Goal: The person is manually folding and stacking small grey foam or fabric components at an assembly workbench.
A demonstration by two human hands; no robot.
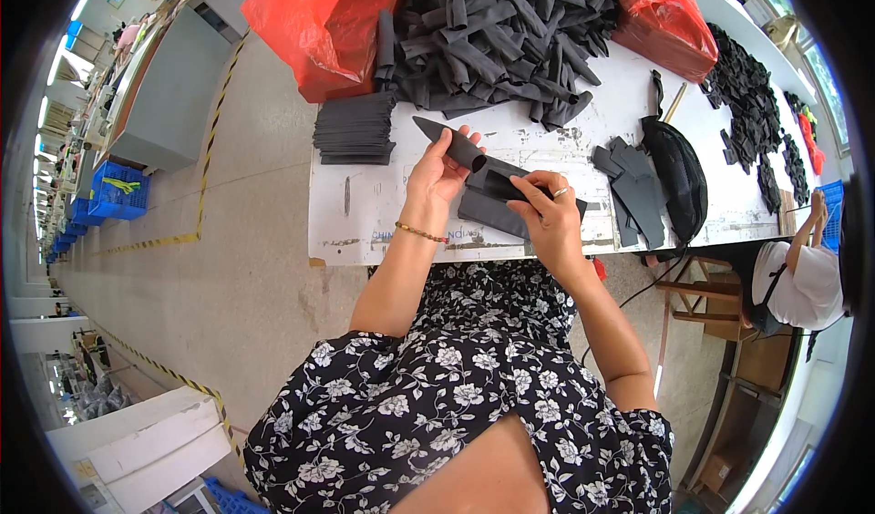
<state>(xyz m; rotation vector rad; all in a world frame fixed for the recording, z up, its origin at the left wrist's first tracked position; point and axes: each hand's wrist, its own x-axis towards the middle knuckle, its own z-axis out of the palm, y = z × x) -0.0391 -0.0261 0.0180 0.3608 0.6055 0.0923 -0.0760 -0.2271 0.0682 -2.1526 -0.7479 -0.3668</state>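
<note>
My left hand (438, 169) is closed round a dark grey piece of fabric (467, 154), curled into a tube with a pointed far end. Close by, my right hand (550, 215), with a ring on one finger, pinches a flat dark fabric piece (499, 184) between thumb and fingers. Under that piece, more flat dark pieces (492, 211) lie near the table's front edge. A neat stack of dark strips (354, 129) sits left of my hands. Beyond them rises a large heap of curled dark fabric pieces (501, 35).
Red plastic bags (319, 31) flank the heap, the other bag (663, 24) on the right. To my right are loose flat dark pieces (631, 190) and a black pouch (676, 179) on the white table (351, 231). Another person (797, 282) sits at the far right.
</note>
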